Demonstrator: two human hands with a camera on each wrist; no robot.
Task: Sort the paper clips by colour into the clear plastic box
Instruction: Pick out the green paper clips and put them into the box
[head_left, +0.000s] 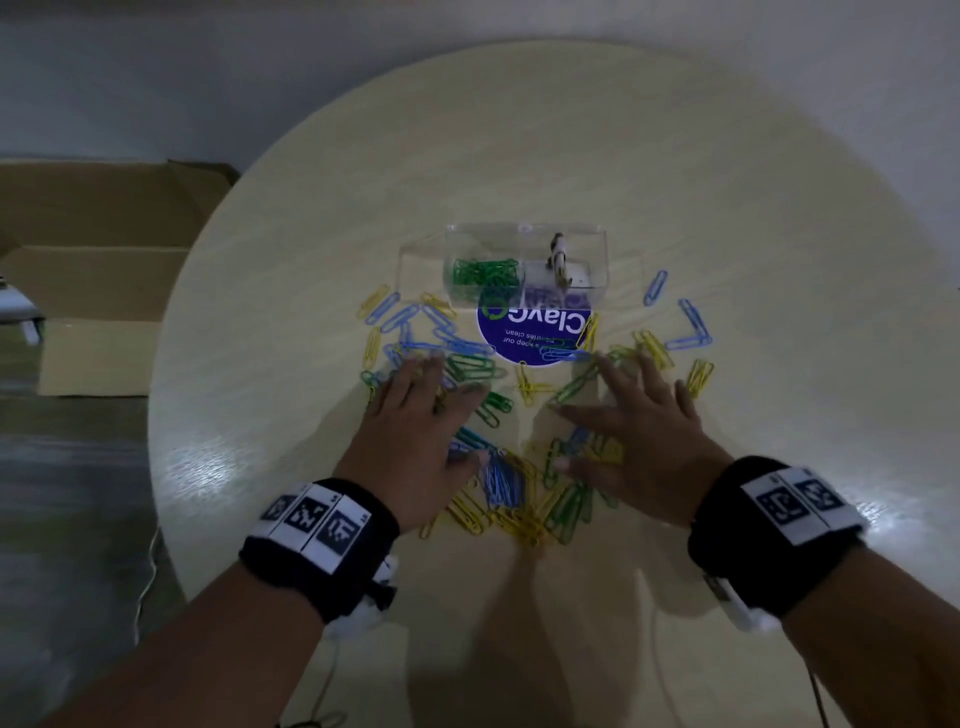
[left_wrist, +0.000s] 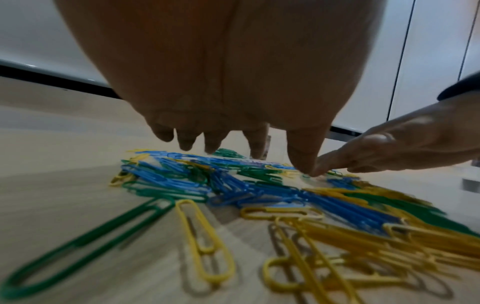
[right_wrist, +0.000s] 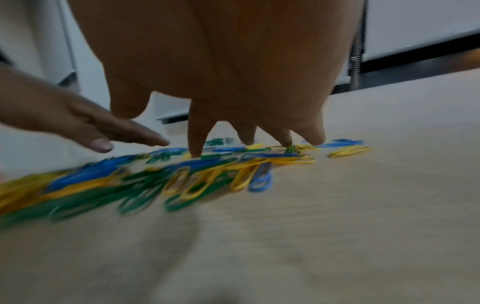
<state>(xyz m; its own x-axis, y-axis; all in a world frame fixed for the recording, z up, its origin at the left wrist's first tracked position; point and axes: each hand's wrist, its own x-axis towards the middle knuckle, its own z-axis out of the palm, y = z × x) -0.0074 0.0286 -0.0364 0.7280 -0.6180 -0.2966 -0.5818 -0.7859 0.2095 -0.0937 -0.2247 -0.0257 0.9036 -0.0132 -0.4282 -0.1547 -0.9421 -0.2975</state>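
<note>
Blue, green and yellow paper clips (head_left: 519, 488) lie scattered in a loose heap on the round table. The clear plastic box (head_left: 524, 267) stands just beyond them; its left compartment holds green clips (head_left: 485, 273). My left hand (head_left: 415, 415) lies flat with spread fingers over the heap's left side. My right hand (head_left: 639, 431) lies the same way over the right side. In the left wrist view the left fingertips (left_wrist: 187, 144) hover just over the clips (left_wrist: 233, 189). In the right wrist view the right fingertips (right_wrist: 194, 152) touch blurred clips (right_wrist: 182, 176). Neither hand holds anything.
The light wooden round table (head_left: 727, 208) has a purple round sticker (head_left: 535, 332) partly under the box. A small metal object (head_left: 560, 257) stands in the box's right compartment. Cardboard boxes (head_left: 104, 270) stand on the floor at the left.
</note>
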